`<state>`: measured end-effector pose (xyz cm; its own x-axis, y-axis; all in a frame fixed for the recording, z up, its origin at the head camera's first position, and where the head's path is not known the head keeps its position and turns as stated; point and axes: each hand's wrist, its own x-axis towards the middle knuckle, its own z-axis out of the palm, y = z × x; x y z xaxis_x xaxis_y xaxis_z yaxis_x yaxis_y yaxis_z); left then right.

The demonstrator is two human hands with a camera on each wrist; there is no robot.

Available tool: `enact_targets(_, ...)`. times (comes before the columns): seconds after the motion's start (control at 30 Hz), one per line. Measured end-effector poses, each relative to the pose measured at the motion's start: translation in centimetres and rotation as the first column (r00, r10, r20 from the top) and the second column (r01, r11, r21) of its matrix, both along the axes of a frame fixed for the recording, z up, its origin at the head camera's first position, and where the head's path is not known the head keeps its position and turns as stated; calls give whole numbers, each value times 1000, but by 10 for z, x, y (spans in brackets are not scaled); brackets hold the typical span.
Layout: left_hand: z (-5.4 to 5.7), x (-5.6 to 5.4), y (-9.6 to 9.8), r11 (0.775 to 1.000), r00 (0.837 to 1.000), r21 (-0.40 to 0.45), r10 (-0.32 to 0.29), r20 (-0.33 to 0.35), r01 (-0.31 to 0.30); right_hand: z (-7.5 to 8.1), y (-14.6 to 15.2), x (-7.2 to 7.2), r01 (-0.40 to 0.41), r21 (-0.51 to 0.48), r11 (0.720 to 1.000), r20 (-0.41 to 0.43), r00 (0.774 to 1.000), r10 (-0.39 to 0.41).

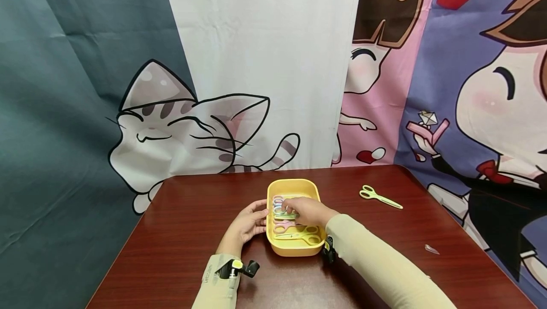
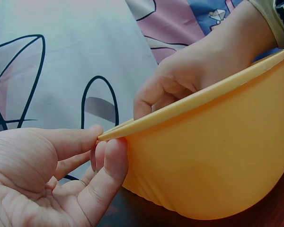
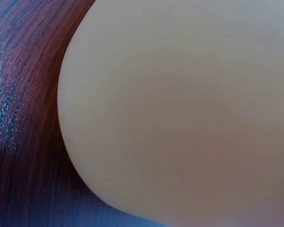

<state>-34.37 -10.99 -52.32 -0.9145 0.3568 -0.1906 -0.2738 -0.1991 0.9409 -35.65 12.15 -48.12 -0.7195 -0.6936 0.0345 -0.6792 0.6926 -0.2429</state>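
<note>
A yellow plastic bin (image 1: 295,251) stands on the table, with several pairs of colourful scissors lying across its floor. My left hand (image 1: 247,223) is at the bin's left side. In the left wrist view its fingertips (image 2: 114,158) pinch the lip of the rim. My right hand (image 1: 309,210) reaches down into the bin from the right, fingers curled at green scissors (image 1: 284,216), whose far part the hand covers. Nearer in the bin lie pink scissors (image 1: 282,227) and yellow scissors (image 1: 309,239). The bin's wall (image 3: 156,118) fills most of the right wrist view, blurred.
Light green scissors (image 1: 379,197) lie on the dark red-brown table (image 1: 192,214), right of the bin. A small clear piece (image 1: 431,249) lies near the right edge. Behind the table hangs a printed curtain (image 1: 265,62) with cartoon figures.
</note>
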Motion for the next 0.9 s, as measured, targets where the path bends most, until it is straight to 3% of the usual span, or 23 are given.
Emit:
enact_targets(0.13,0,0,0,1000,1000,-2,5,7,-5,-1,1,-2,2,-26,1000,4,1000,-2)
enact_targets(0.4,0,1,0,1000,1000,-2,-1,3,1,3,2,-3,50,-113,992,95,995,-39)
enact_targets(0.6,1,2,1,1000,1000,1,-1,2,1,11,9,-6,56,-163,985,69,997,-45)
enact_targets(0.7,0,2,0,1000,1000,-6,4,10,-4,18,14,-10,79,-235,969,34,997,-72)
enact_targets(0.9,-1,1,0,1000,1000,-10,8,4,-8,32,27,-15,192,-392,900,45,981,-190)
